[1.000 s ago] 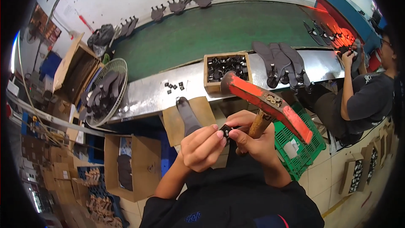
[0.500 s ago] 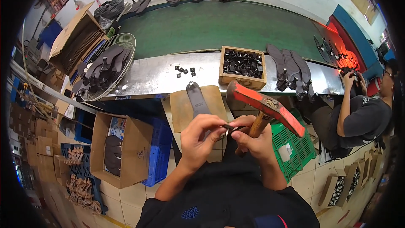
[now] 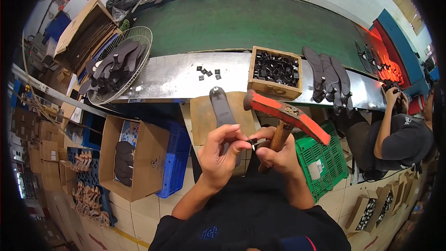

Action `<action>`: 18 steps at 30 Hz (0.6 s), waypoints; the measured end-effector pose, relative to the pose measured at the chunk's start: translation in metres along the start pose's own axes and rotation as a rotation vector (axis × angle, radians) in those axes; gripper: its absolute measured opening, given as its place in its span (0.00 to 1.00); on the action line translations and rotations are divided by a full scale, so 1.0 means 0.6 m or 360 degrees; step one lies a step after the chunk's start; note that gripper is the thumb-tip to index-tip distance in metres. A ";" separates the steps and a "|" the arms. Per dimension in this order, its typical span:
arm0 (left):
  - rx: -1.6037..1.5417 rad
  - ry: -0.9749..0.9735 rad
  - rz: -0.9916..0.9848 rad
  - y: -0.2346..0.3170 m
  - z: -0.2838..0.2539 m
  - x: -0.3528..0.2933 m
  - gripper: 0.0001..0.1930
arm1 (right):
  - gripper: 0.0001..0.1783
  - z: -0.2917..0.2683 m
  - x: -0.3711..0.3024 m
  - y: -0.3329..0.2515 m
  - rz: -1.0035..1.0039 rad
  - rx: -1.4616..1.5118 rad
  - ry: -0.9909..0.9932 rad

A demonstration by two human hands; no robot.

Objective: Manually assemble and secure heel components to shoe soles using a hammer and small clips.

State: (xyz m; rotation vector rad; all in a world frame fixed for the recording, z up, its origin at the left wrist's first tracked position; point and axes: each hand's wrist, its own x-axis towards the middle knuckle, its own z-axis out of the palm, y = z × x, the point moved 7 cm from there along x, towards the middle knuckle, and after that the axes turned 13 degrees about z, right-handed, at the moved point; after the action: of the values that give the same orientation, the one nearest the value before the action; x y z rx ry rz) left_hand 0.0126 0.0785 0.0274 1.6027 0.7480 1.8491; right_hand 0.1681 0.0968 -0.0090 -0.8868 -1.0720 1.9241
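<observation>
Between the fingertips of both hands is a small black piece (image 3: pixel 252 142) with a shiny metal part, like the black heel pieces on the bench. My left hand (image 3: pixel 216 155) pinches it from the left; my right hand (image 3: pixel 281 158) steadies it with thumb and forefinger. That right hand also keeps a hammer (image 3: pixel 281 135) with a worn red head and wooden handle, tilted upward. Just beyond my hands a dark grey shoe sole (image 3: pixel 221 106) lies on a tan board (image 3: pixel 200 116), a metal fitting at its far end. My left hand hides its near part.
Loose black heel pieces (image 3: pixel 209 73) lie on the metal bench (image 3: pixel 172 74) beside a wooden box (image 3: pixel 274 88) full of more. Soles fill a wire basket (image 3: pixel 149 42) at left; others (image 3: pixel 327 74) lie right. Green crate (image 3: pixel 320 158) and cardboard box (image 3: pixel 151 162) flank me. A co-worker (image 3: pixel 404 135) sits right.
The hammer head has dipped slightly and shifted a little left. My left fingers have opened somewhat around the small piece. The bench scene has shifted right in view.
</observation>
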 end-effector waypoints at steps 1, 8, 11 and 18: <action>0.0139 -0.0122 0.0079 0.000 -0.001 0.003 0.23 | 0.14 -0.003 0.005 0.002 -0.0001 0.0008 -0.0003; 0.0724 -0.0212 0.0176 -0.056 -0.032 0.063 0.37 | 0.13 -0.024 0.054 -0.007 -0.0097 -0.0047 0.0025; 0.1195 -0.0146 -0.0070 -0.191 -0.106 0.068 0.33 | 0.10 -0.035 0.094 -0.017 -0.0218 -0.0255 0.0182; 0.1155 -0.0404 -0.0010 -0.212 -0.109 0.058 0.13 | 0.14 -0.032 0.209 -0.017 -0.0245 -0.0849 0.0171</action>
State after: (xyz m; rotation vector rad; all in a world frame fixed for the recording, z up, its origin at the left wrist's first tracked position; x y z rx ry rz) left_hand -0.0484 0.1876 -0.0507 2.2075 1.3996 1.3886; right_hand 0.1268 0.2145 -0.0341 -1.1388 -1.5721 1.4644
